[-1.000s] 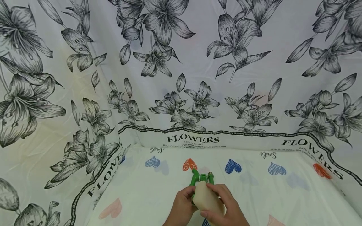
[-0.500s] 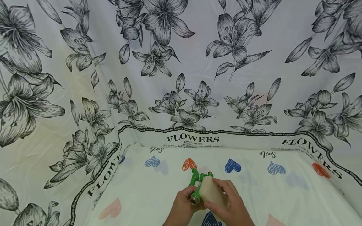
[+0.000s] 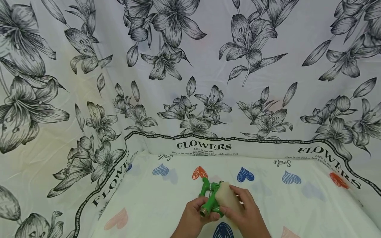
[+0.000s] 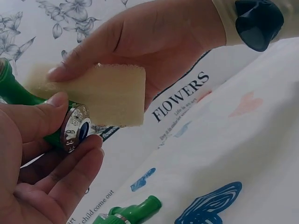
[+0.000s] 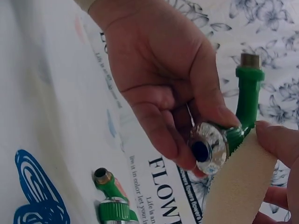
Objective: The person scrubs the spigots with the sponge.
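Note:
My left hand (image 3: pixel 194 213) holds a green tap (image 3: pixel 210 205) with a brass threaded end. In the left wrist view, its thumb and fingers grip the tap beside a silvery faceted knob (image 4: pixel 74 127) with a blue centre. My right hand (image 3: pixel 248 211) pinches a beige sponge block (image 3: pixel 228 200) between thumb and fingers. The sponge lies right along the tap's side, and in the right wrist view its edge (image 5: pixel 243 172) overlaps the green body (image 5: pixel 247 100).
Another green tap (image 3: pixel 204 188) lies on the white heart-print sheet (image 3: pixel 154 198), just beyond my hands; its brass threaded end (image 5: pixel 103 175) shows in the right wrist view. Flower-printed cloth (image 3: pixel 208 66) rises behind and at the left.
The sponge and right hand have shifted right along the held tap. That tap's brass end, covered by the sponge a second ago, now shows toward me. The left hand has stayed nearly in place.

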`<act>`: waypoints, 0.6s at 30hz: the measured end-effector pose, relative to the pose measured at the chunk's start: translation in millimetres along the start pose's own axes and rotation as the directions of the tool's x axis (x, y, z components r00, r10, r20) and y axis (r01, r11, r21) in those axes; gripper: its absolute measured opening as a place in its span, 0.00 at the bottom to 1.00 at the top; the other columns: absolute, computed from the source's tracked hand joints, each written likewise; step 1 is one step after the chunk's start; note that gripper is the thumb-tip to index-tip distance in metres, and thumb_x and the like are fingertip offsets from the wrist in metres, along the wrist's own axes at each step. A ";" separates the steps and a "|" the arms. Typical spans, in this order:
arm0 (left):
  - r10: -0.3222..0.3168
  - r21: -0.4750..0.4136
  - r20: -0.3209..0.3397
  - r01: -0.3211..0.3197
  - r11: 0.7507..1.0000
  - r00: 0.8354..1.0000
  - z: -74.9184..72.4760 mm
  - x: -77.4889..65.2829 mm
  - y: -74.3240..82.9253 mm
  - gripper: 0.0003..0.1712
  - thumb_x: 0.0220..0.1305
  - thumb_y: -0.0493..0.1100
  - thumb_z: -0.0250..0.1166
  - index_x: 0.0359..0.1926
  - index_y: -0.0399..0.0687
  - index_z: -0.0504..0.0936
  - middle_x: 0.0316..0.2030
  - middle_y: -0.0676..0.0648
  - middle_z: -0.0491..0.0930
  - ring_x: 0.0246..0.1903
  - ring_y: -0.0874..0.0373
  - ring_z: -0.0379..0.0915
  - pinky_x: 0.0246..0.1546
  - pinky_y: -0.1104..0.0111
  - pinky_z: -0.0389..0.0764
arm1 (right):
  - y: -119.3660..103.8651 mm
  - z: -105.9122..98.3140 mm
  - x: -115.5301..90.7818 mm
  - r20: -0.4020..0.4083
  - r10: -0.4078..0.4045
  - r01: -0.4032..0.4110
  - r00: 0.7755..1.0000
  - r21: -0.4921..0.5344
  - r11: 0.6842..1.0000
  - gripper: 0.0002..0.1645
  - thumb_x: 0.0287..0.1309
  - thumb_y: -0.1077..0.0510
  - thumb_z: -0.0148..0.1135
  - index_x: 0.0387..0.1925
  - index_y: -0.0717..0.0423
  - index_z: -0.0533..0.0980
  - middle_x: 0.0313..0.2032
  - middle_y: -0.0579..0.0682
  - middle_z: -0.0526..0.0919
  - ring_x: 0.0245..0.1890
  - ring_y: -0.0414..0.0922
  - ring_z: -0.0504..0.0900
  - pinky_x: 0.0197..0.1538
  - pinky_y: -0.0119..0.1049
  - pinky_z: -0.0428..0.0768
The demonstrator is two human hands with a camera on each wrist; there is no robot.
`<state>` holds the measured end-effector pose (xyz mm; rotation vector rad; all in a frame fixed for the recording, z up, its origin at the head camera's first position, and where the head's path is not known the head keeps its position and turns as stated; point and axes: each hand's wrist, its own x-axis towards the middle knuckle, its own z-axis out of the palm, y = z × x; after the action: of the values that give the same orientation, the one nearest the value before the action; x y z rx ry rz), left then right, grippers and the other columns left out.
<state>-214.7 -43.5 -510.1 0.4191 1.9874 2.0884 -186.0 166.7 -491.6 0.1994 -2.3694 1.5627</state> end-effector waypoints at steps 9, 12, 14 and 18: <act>0.031 0.016 -0.050 -0.030 0.999 0.998 -8.0 4.4 -7.4 0.19 0.61 0.27 0.78 0.53 0.38 0.90 0.49 0.45 0.90 0.54 0.53 0.81 0.51 0.68 0.84 | -4.3 8.4 -10.7 0.112 -0.081 0.076 0.990 0.046 0.996 0.39 0.59 0.50 0.85 0.70 0.43 0.77 0.56 0.42 0.78 0.50 0.44 0.80 0.48 0.39 0.85; 0.061 0.025 -0.049 -0.060 0.998 0.997 -9.7 3.6 -8.3 0.22 0.61 0.26 0.76 0.56 0.35 0.88 0.52 0.44 0.89 0.56 0.53 0.81 0.54 0.69 0.82 | -2.1 9.3 -12.6 0.119 -0.201 0.197 0.972 0.045 0.979 0.41 0.58 0.54 0.85 0.71 0.39 0.76 0.57 0.40 0.79 0.51 0.42 0.80 0.50 0.39 0.85; 0.063 0.012 -0.047 -0.062 0.998 0.997 -9.5 2.7 -8.0 0.22 0.63 0.27 0.75 0.59 0.35 0.88 0.54 0.43 0.88 0.57 0.54 0.80 0.55 0.69 0.82 | -1.5 9.4 -12.3 0.107 -0.249 0.248 0.963 0.025 0.968 0.42 0.58 0.54 0.85 0.71 0.38 0.76 0.57 0.39 0.79 0.51 0.41 0.80 0.51 0.39 0.85; 0.019 -0.089 -0.020 -0.021 0.996 1.000 -9.2 1.3 -8.0 0.24 0.70 0.33 0.74 0.65 0.34 0.84 0.57 0.40 0.87 0.57 0.51 0.83 0.55 0.64 0.85 | -4.9 6.8 -11.5 0.058 -0.195 0.194 0.979 0.016 0.981 0.39 0.59 0.54 0.85 0.70 0.41 0.78 0.55 0.38 0.79 0.51 0.40 0.79 0.51 0.39 0.86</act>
<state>-219.5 -51.1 -518.4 0.4053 1.8994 2.1911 -174.9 158.0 -493.5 0.4714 -2.3064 1.4966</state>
